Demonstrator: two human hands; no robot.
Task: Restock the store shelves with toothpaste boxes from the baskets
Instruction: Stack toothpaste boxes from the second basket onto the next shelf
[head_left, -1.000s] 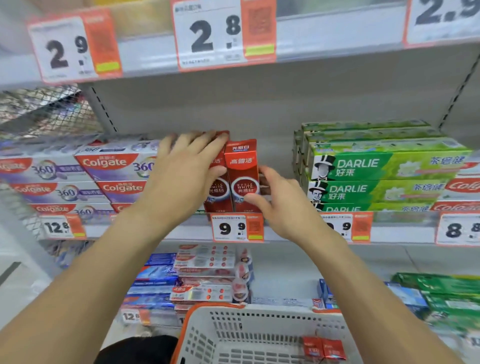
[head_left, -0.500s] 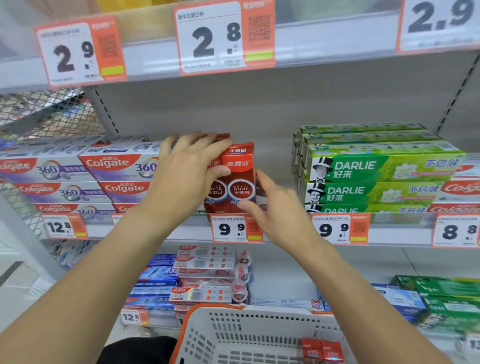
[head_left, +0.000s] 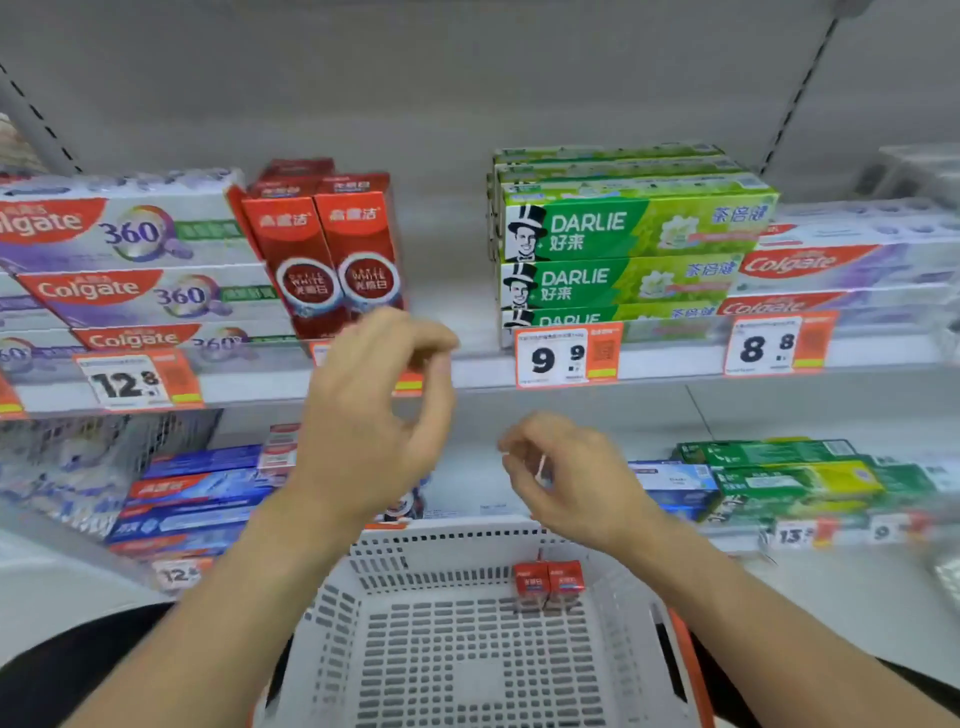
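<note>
Both hands empty, fingers loosely curled: left hand (head_left: 363, 415) in front of the shelf edge, right hand (head_left: 571, 483) above the white perforated plastic basket (head_left: 467, 649), where two small red cardboard toothpaste boxes (head_left: 549, 582) stand upright at the far wall. Judged light, stiff but crushable, faces smooth; best pinched across opposite side faces. Grey metal shelf (head_left: 447, 291) has bare room between the standing red boxes (head_left: 332, 260) and green Darlie cartons (head_left: 623, 234).

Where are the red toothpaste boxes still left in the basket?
In the head view, two red boxes stand side by side against the far wall of the white basket, right of centre, just below the right hand.
</note>
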